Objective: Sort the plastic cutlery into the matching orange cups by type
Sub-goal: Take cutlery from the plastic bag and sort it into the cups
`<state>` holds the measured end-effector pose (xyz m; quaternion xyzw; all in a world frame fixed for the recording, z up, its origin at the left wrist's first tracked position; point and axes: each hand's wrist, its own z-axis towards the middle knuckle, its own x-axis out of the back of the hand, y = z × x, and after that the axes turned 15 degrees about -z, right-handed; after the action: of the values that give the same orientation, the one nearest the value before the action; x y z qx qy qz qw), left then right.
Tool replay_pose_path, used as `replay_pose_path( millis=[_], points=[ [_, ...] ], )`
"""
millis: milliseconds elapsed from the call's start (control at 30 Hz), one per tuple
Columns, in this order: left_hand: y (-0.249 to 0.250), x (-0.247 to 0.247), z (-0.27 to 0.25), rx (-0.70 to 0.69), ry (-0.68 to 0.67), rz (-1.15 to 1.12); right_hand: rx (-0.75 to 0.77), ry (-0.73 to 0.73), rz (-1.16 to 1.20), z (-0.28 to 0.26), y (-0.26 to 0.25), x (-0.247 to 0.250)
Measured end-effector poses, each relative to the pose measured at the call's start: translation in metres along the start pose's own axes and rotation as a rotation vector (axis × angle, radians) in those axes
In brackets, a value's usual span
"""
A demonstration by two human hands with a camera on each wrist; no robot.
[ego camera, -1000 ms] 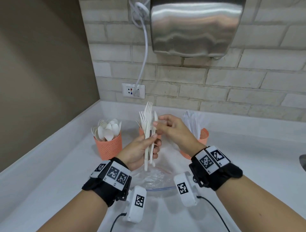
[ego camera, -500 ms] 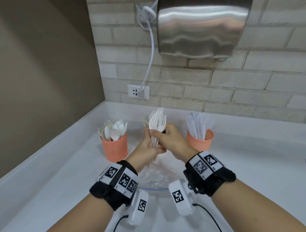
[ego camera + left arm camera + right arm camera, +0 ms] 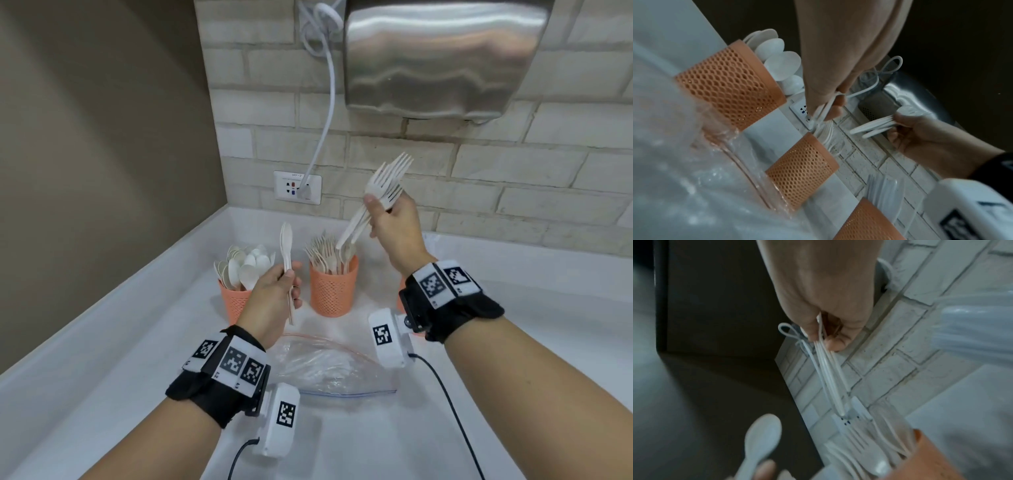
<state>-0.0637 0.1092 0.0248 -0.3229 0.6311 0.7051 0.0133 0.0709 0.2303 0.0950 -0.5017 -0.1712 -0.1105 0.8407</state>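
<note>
Three orange mesh cups stand in a row on the white counter. The left cup [image 3: 234, 301] holds several white spoons, the middle cup [image 3: 333, 291] several forks, and the right cup [image 3: 869, 222] knives; my right wrist hides that cup in the head view. My left hand [image 3: 277, 291] grips one upright white spoon [image 3: 286, 251] in front of the spoon cup. My right hand [image 3: 390, 219] holds a small bundle of white forks [image 3: 383, 192] raised above the fork cup, tines up and handle ends pointing down at it.
An empty clear zip bag [image 3: 329, 366] lies on the counter in front of the cups. A steel hand dryer [image 3: 442, 58] hangs on the brick wall above, its cord plugged into an outlet [image 3: 297, 187]. A brown wall closes the left side.
The hands held one mixed bundle together over the bag. They have parted: the right hand lifted the forks up and right, and the left hand kept a single spoon.
</note>
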Motion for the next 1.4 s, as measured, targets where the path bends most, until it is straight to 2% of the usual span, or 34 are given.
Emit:
replay_pose_path(
  millis=[100,233,367,433,533,567,633,700,733,833,933,967,1033,1100,1167,1333,1400],
  points=[
    [0.001,0.005,0.003,-0.018,0.008,0.0,-0.028,-0.088,-0.186,0.006,0.009,-0.022],
    [0.002,0.011,0.006,-0.031,0.005,-0.005,-0.071,-0.32,-0.492,0.002,0.03,-0.045],
    [0.004,0.014,0.003,-0.039,-0.029,-0.004,-0.114,-0.529,-0.657,-0.003,0.034,-0.053],
    [0.003,0.016,0.003,-0.052,-0.05,0.007,-0.069,-0.485,-0.66,-0.003,0.025,-0.053],
    [0.002,0.015,0.003,-0.077,-0.047,0.046,0.08,-0.191,-0.407,-0.014,-0.005,-0.048],
    [0.002,0.013,0.003,-0.088,-0.041,0.06,0.128,-0.177,-0.316,-0.021,-0.015,-0.048],
    [0.002,0.008,0.0,-0.139,-0.044,0.123,0.181,-0.298,-0.222,-0.034,-0.033,-0.051],
    [0.006,0.004,-0.005,-0.191,-0.085,0.213,0.206,-0.421,-0.246,-0.043,-0.038,-0.058],
    [0.01,0.003,-0.006,-0.21,-0.107,0.256,0.2,-0.433,-0.265,-0.044,-0.037,-0.061],
    [0.022,0.011,-0.005,-0.322,-0.099,0.436,0.164,-0.337,-0.249,-0.04,-0.032,-0.065],
    [0.039,0.043,0.003,-0.489,0.11,0.548,0.141,-0.161,-0.116,-0.037,-0.031,-0.063],
    [0.043,0.057,0.007,-0.469,0.172,0.562,0.144,-0.114,-0.07,-0.036,-0.031,-0.063],
    [0.044,0.084,0.016,-0.293,0.223,0.609,0.162,-0.081,-0.002,-0.038,-0.031,-0.066],
    [0.038,0.097,0.022,-0.114,0.157,0.671,0.182,-0.097,0.016,-0.044,-0.032,-0.075],
    [0.03,0.099,0.03,-0.033,0.062,0.651,0.209,-0.128,-0.008,-0.052,-0.032,-0.087],
    [0.022,0.095,0.04,-0.078,0.092,0.626,0.315,-0.337,-0.207,-0.063,-0.025,-0.119],
    [0.02,0.095,0.04,-0.104,0.099,0.625,0.352,-0.339,-0.457,-0.063,-0.016,-0.13]
  ],
)
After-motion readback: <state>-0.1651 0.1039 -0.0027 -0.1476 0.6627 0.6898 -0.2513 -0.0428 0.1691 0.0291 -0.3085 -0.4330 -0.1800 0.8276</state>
